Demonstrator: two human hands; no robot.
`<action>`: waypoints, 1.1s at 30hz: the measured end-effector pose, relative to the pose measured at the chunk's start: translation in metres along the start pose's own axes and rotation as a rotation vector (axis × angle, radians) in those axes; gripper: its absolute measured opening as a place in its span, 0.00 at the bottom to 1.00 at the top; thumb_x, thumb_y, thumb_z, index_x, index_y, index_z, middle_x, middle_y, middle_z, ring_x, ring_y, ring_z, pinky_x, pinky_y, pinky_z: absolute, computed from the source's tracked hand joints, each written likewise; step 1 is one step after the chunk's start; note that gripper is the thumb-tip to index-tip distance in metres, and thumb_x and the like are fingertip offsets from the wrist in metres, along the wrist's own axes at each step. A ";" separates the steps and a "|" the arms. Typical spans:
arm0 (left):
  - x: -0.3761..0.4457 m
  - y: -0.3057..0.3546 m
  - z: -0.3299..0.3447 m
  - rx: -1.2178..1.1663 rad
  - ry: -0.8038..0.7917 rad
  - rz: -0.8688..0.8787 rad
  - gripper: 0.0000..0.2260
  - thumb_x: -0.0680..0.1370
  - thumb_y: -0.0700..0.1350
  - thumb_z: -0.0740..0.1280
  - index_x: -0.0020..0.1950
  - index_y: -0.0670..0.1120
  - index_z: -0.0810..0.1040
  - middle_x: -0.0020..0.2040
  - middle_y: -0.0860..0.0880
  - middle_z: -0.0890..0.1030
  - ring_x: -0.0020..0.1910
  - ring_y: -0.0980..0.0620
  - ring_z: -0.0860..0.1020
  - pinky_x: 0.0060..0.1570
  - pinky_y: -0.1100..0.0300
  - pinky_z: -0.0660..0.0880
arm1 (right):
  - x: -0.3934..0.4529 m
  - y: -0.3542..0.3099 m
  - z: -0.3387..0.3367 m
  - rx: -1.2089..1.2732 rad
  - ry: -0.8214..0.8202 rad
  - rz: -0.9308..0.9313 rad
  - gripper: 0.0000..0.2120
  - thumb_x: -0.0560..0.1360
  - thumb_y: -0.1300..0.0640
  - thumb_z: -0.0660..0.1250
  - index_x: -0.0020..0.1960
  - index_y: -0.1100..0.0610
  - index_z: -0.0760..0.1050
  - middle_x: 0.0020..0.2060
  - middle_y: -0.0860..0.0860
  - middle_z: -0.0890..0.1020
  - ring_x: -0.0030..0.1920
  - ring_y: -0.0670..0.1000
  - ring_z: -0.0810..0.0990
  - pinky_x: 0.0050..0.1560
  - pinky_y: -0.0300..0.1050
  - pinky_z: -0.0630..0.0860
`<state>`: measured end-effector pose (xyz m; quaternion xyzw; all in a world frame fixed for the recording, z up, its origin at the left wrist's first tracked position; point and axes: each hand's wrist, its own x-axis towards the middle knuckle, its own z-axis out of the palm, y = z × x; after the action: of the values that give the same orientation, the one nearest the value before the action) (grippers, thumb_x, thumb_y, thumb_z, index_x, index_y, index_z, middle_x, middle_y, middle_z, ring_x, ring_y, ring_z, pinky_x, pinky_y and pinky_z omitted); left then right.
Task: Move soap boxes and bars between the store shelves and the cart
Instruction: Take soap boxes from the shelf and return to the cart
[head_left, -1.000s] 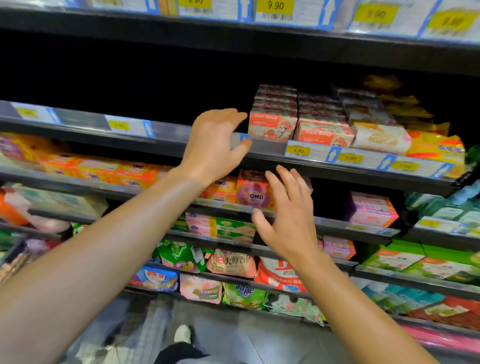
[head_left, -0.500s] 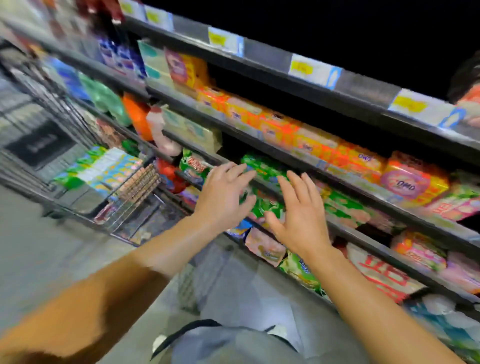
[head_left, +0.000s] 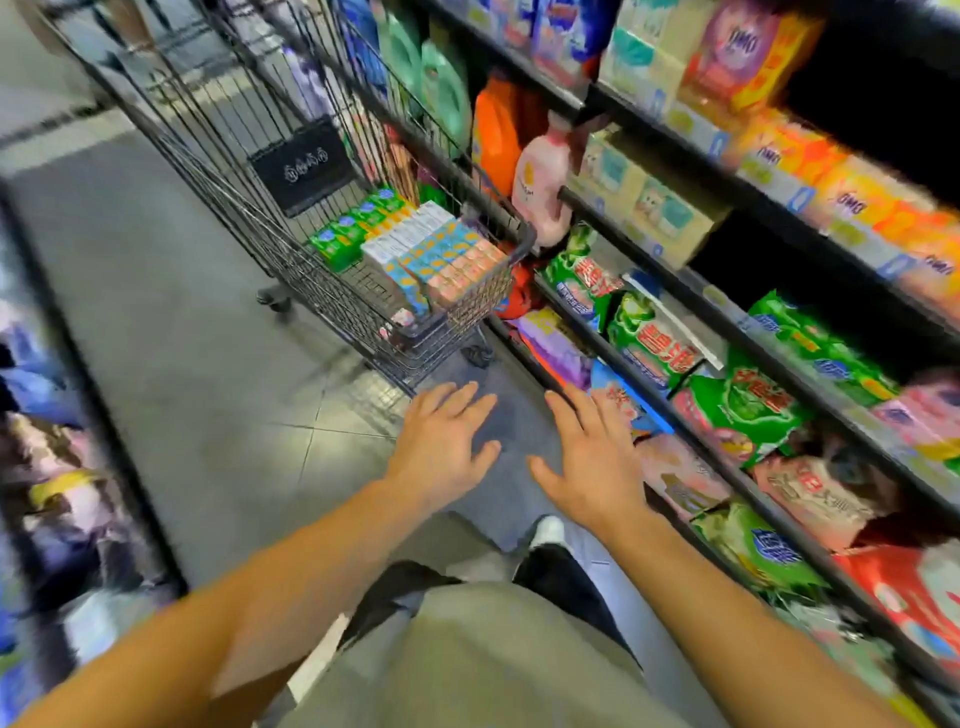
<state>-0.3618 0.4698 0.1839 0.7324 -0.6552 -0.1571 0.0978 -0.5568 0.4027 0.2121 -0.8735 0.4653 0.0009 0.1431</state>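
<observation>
Both hands were out in front, palms down over the grey floor (head_left: 171, 332), holding nothing. The left hand (head_left: 441, 447) had its fingers spread and relaxed, and the right hand (head_left: 592, 457) looked the same, fingers straight and fanned out, just beside the lower shelf (head_left: 737, 483) edge but not touching any of it as far as I could tell.

The soap boxes (head_left: 415, 244) were sitting in the wire cart (head_left: 291, 218), stacked in rows at the near end: green ones at the back, white and blue in the middle, pinkish ones closest. The cart was parked right up against the shelves, ahead of the hands and well apart from them.

On the shelves there were green bags (head_left: 737, 405), an orange bottle (head_left: 493, 135) and a pink bottle (head_left: 540, 182). Everything was pretty blurry, so labels were mostly unreadable.
</observation>
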 end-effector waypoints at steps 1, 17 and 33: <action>0.000 -0.015 -0.006 0.014 0.003 -0.017 0.30 0.74 0.61 0.56 0.70 0.48 0.75 0.70 0.44 0.75 0.69 0.40 0.71 0.66 0.41 0.68 | 0.011 -0.012 0.002 0.004 -0.014 -0.004 0.37 0.68 0.40 0.61 0.71 0.59 0.72 0.70 0.59 0.73 0.72 0.66 0.69 0.70 0.64 0.67; 0.131 -0.230 -0.093 0.125 0.004 -0.069 0.26 0.74 0.58 0.59 0.66 0.45 0.78 0.64 0.42 0.79 0.61 0.39 0.77 0.65 0.46 0.71 | 0.252 -0.116 0.044 0.213 -0.202 0.030 0.41 0.70 0.38 0.56 0.78 0.58 0.62 0.77 0.58 0.62 0.78 0.61 0.56 0.76 0.58 0.56; 0.302 -0.335 -0.115 0.082 -0.292 0.286 0.27 0.73 0.57 0.60 0.66 0.45 0.77 0.64 0.42 0.79 0.61 0.36 0.76 0.61 0.40 0.74 | 0.367 -0.169 0.078 0.496 -0.304 0.508 0.36 0.78 0.44 0.65 0.80 0.51 0.53 0.79 0.49 0.55 0.77 0.55 0.56 0.75 0.51 0.61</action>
<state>0.0183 0.2048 0.1433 0.6048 -0.7655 -0.2194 -0.0066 -0.2013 0.2132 0.1300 -0.6593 0.6262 0.0532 0.4128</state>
